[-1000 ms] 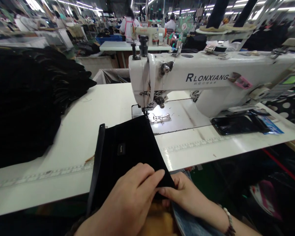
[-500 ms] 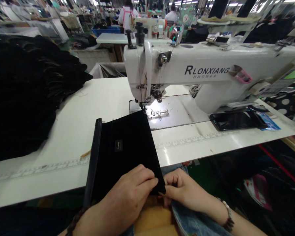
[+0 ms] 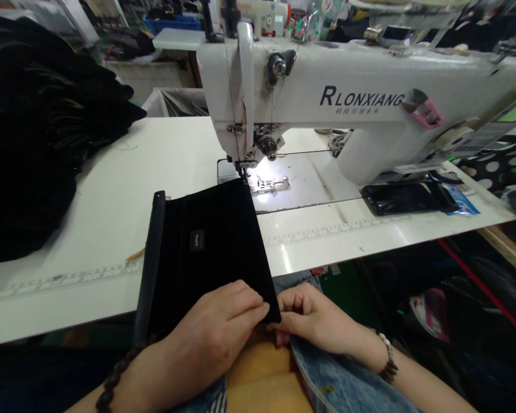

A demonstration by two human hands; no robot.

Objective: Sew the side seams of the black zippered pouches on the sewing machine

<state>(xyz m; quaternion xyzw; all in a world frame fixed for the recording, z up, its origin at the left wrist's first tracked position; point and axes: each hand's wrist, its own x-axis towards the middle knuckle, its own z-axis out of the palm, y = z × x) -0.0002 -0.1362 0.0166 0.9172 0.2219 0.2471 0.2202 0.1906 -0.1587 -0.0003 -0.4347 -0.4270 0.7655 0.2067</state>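
A flat black fabric piece [image 3: 210,258] with a small label [image 3: 196,240] and a dark strip [image 3: 149,264] along its left side lies over the table's front edge. Its far corner sits beneath the needle area [image 3: 243,172] of the white sewing machine [image 3: 301,97]. My left hand [image 3: 223,321] lies on the near part of the piece, fingers together and pressed on the cloth. At the near right corner my right hand [image 3: 305,315] pinches the fabric edge between thumb and fingers.
Dark fabric is heaped [image 3: 34,137] on the left of the white table [image 3: 107,189]. A black phone [image 3: 399,198] lies at the right, beside a blue packet [image 3: 466,202]. Pink-handled snips [image 3: 427,112] hang on the machine. A measuring tape strip [image 3: 327,229] runs along the front.
The view has tilted down and shifted slightly, so the scene sits higher and a little left in the picture. Both hands keep about the same hold on the black piece.
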